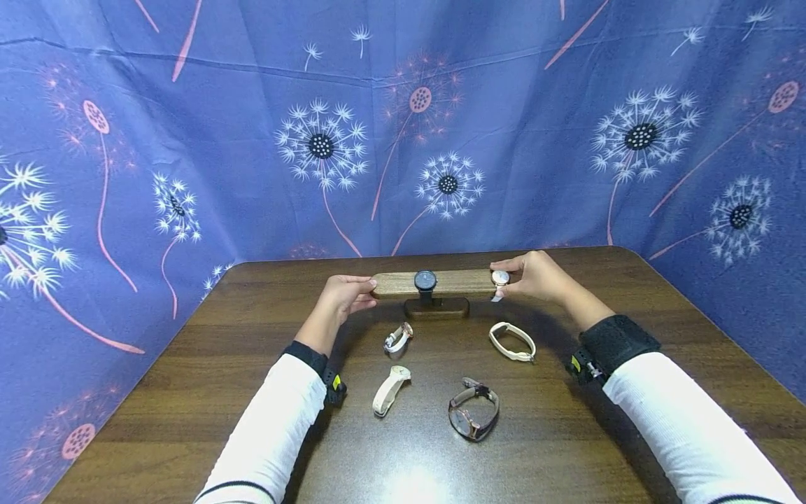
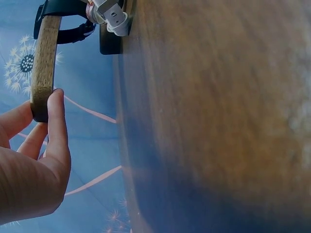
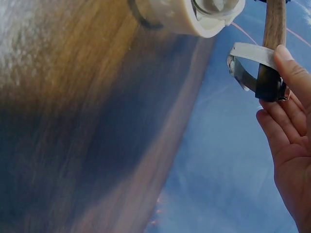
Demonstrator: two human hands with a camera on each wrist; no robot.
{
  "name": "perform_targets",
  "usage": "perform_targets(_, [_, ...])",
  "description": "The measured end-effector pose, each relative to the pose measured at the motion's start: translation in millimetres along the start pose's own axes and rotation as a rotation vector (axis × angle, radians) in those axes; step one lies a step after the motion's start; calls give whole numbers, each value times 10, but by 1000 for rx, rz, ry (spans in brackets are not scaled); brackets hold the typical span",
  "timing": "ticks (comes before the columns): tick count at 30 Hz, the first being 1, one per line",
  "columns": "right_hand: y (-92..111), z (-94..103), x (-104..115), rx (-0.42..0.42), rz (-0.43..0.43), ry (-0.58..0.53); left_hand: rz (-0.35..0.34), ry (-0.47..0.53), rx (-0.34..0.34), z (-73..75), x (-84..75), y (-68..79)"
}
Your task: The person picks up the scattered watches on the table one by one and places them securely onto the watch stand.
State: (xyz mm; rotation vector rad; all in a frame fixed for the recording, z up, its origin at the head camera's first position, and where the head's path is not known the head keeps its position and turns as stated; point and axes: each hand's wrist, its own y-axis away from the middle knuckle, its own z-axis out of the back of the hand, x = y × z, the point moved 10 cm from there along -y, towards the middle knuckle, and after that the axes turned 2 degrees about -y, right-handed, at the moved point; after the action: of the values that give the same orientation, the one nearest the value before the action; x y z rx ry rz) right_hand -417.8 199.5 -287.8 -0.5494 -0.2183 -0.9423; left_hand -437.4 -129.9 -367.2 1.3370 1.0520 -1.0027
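A dark wood-grained table is enclosed at the back and sides by a creased blue cloth printed with dandelions, and bright glare is cast on its near part. Toward the far edge, a wooden display stand is placed, its left end pinched by the left hand. At the right end, a white-strapped watch, looped round the bar, is gripped by the right hand. A black watch is mounted near mid-bar. Nearer, two white watches, a cream band and a dark-strapped watch are scattered.
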Motion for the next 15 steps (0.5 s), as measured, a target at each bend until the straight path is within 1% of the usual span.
perform_targets(3, [-14, 7, 44, -13, 25, 30, -4, -1, 1, 7, 1, -8])
perform_targets(7, [-23, -2, 56, -6, 28, 55, -1, -5, 4, 11, 4, -8])
perform_targets(11, [-28, -19, 50, 6, 18, 60, 2, -10, 3, 9, 2, 7])
perform_targets(15, [-31, -19, 64, -5, 29, 62, -3, -14, 2, 5, -5, 17])
